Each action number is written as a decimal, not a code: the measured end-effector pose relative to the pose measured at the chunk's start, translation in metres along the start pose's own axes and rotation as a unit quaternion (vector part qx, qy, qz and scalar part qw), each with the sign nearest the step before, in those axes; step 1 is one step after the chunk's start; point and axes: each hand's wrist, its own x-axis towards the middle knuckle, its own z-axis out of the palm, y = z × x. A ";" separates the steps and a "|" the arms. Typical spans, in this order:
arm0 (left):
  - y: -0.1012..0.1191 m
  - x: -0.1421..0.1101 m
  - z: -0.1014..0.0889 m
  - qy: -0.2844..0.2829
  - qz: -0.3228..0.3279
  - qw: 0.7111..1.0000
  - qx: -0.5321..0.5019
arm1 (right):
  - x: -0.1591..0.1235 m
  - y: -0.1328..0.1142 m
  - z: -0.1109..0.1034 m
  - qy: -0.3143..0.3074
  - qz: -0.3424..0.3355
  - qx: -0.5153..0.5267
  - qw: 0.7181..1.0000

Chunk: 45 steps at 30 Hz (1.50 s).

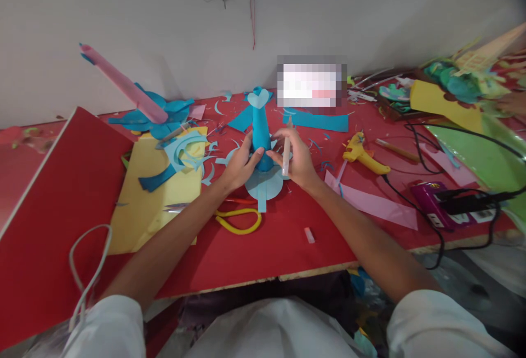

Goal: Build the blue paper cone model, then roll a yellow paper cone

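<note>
A blue paper cone (260, 128) stands upright on a round light-blue paper base (269, 187) with a narrow strip at its front. A pale paper heart (258, 99) sits at the cone's top. My left hand (241, 163) grips the cone's lower left side, thumb across its front. In my right hand (299, 158) is a slim whitish pen-like stick (286, 156), and the thumb of that hand comes close to the cone. Yellow-handled scissors (239, 231) lie below my left hand. A small pink-and-white cap-like piece (309, 235) rests nearer the table's front edge.
A yellow glue gun (365, 155) with a black cord lies right, beside a pink paper strip (378, 205) and a purple box (435, 205). Yellow sheets (156, 210) and a red board (61, 199) are left. A pink paper tube (127, 87) leans behind; blue scraps are scattered.
</note>
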 end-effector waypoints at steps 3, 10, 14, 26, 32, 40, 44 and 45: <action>0.001 -0.001 0.000 -0.008 0.005 1.000 0.009 | 0.001 -0.002 0.000 0.000 0.006 -0.002 1.000; 0.002 -0.002 0.000 -0.014 0.003 1.000 0.020 | 0.000 -0.002 -0.001 0.019 0.017 0.005 1.000; 0.000 -0.001 0.000 -0.002 -0.010 1.000 0.017 | 0.000 -0.001 -0.002 0.038 0.028 0.020 0.999; -0.005 0.001 -0.001 0.049 -0.019 0.999 -0.008 | 0.000 0.006 -0.004 0.017 0.038 -0.035 0.998; -0.004 0.000 0.000 0.041 -0.010 0.999 0.008 | -0.002 0.002 -0.003 -0.024 -0.002 -0.099 0.995; -0.001 -0.001 0.000 0.029 -0.012 0.997 0.065 | -0.009 -0.001 -0.001 -0.016 -0.068 -0.236 0.969; 0.000 -0.001 0.000 0.027 -0.009 0.997 0.072 | -0.009 0.002 -0.001 -0.019 -0.081 -0.243 0.967; 0.000 -0.001 0.000 0.029 -0.007 0.997 0.073 | -0.009 0.002 -0.001 -0.019 -0.082 -0.247 0.965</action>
